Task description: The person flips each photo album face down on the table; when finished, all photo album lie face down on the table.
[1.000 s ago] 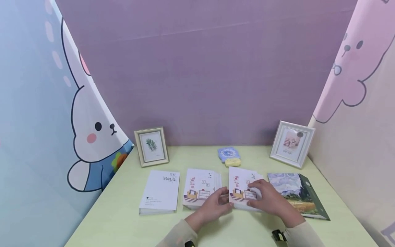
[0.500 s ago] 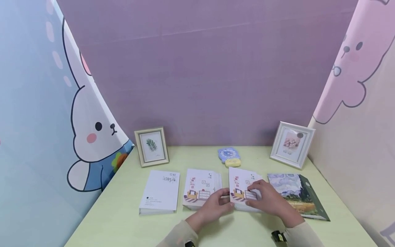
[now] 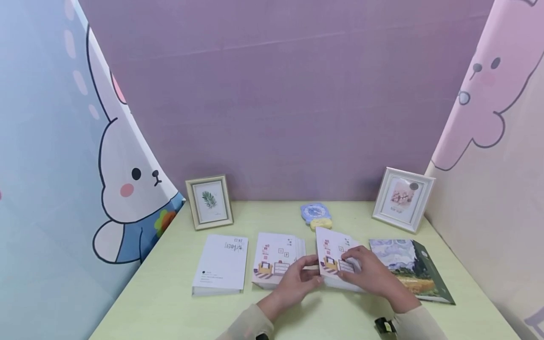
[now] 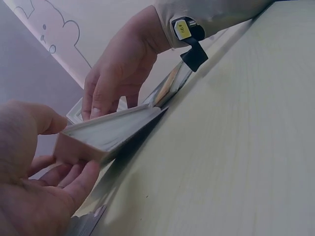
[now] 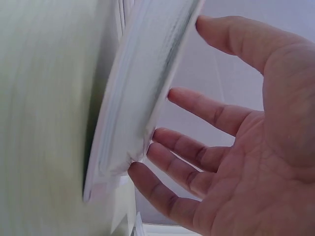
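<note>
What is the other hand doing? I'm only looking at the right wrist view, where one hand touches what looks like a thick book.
Observer: The left hand holds the book at its spine, with the thumb above and the other fingers lower down.
Visitor: Oh! And is the cover plain, or is there a picture?
Observer: The head view shows a drawing on the cover, with a yellow armchair near the bottom.
Visitor: Pretty! Is there another one like it?
Observer: Yes, a second book with the same drawing lies to its left, apart from it.
</note>
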A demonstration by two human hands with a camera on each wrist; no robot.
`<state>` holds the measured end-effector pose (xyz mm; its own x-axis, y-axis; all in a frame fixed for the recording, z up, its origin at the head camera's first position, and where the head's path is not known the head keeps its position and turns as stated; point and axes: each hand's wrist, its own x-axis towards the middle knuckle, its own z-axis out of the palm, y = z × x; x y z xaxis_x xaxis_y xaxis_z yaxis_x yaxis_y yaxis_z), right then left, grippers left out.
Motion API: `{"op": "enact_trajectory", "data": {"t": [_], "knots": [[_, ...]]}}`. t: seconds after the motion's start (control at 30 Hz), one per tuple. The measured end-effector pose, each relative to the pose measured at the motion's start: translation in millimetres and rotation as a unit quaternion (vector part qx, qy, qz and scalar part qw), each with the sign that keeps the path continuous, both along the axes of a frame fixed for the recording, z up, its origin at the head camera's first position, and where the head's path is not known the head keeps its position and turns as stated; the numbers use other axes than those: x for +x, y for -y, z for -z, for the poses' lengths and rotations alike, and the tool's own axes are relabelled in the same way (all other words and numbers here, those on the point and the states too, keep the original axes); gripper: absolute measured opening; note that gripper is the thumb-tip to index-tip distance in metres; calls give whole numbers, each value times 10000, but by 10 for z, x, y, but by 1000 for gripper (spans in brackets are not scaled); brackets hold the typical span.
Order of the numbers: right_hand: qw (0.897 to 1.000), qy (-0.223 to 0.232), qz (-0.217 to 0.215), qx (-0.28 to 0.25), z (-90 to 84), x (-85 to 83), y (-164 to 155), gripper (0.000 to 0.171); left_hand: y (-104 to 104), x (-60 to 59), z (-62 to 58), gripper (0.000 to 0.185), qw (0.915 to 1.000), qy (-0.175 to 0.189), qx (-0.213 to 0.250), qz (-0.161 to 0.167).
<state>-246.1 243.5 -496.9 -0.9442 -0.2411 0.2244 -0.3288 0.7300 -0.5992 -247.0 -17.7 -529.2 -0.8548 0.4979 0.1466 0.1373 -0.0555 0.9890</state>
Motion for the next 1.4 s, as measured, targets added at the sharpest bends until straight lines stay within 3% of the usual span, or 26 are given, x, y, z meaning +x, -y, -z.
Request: {"op": "enact_trajectory", "data": {"t": [0.4,0.97,1.4], "knots": [[9934,592,-69,-975,-23,14,22,38,16,-50,35,62,9955,242,857,309],[9795,584,-510,-1858,7,39,96,49,27,-65,33,68,9962,-58,865,-78],[9751,711,-858,-1919,-31,43,115,49,25,-68,10,65,9930,-4,1174,-118]]}}
